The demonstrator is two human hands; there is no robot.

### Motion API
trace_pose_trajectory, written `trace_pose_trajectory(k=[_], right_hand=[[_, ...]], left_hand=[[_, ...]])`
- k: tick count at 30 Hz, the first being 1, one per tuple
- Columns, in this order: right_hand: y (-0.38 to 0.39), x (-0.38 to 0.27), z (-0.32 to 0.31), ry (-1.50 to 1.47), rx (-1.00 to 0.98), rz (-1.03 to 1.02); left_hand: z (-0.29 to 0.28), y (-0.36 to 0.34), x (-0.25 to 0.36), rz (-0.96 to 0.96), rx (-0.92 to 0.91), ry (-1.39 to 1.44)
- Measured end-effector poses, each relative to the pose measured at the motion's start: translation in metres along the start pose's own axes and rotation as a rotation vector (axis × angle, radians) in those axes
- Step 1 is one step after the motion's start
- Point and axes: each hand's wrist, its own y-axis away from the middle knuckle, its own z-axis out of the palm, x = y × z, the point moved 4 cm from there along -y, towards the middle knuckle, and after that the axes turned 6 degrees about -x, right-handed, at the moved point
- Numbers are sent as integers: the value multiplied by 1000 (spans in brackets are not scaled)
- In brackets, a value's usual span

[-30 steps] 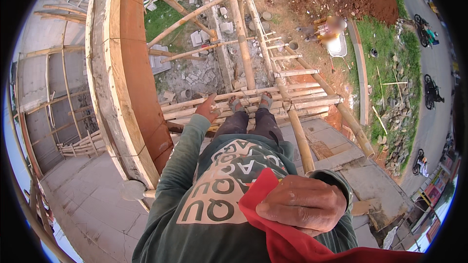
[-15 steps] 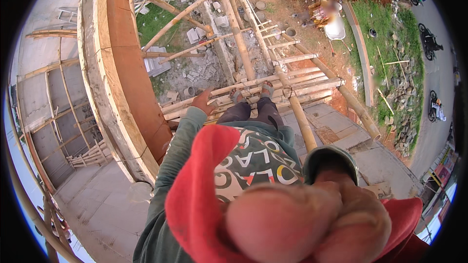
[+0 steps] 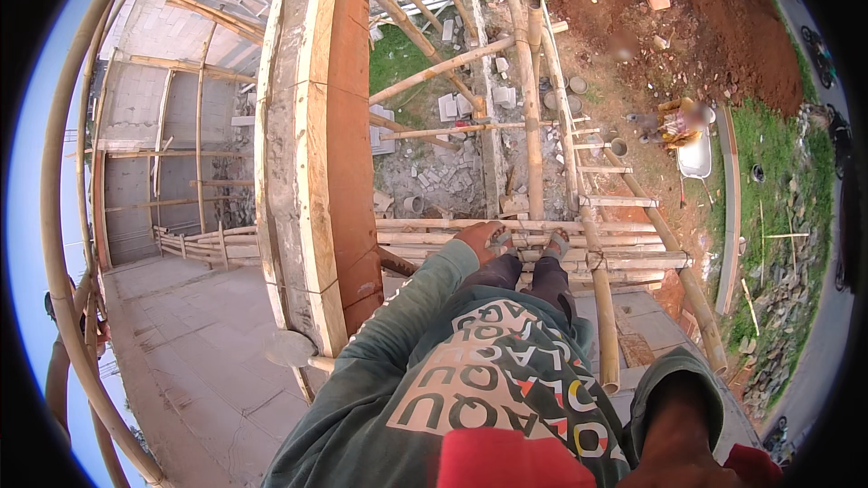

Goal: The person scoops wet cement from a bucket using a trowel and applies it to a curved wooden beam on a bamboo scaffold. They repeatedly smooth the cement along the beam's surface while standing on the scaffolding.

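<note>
I stand high up on a platform of bamboo poles (image 3: 624,262), looking straight down past my green printed shirt and dark trousers to my sandalled feet (image 3: 529,246). My left hand (image 3: 479,237) hangs beside my left thigh just above the poles, fingers loose, with nothing in it. My right forearm comes out of the green sleeve at the lower right, and only the edge of my right hand (image 3: 674,465) shows at the frame's bottom. A red cloth (image 3: 515,461) lies along the bottom edge on both sides of that hand; whether the hand grips it is hidden.
A curved concrete beam in wooden formwork (image 3: 312,172) rises just to my left. Bamboo scaffold poles (image 3: 529,108) and a ladder (image 3: 592,172) drop to the rubble below. Far down, a person (image 3: 678,119) is beside a white tub (image 3: 694,155) on red earth. A concrete slab (image 3: 190,343) lies lower left.
My right hand with the red cloth, which filled the lower view half a second ago, has dropped to the bottom edge. The view has swung, showing more ground to the right.
</note>
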Motion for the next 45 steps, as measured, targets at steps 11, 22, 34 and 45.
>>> trace_pose_trajectory(k=[11,22,34,45], right_hand=[[-14,26,0,-2,-126,-5],[-26,24,10,-130,-117,-249],[-23,31,9,-36,-110,-186],[-26,27,19,-19,-138,-106]], left_hand=[[8,4,4,61,43,-92],[6,17,2,144,74,-102],[18,12,23,127,56,-15],[13,14,19,81,43,-115]])
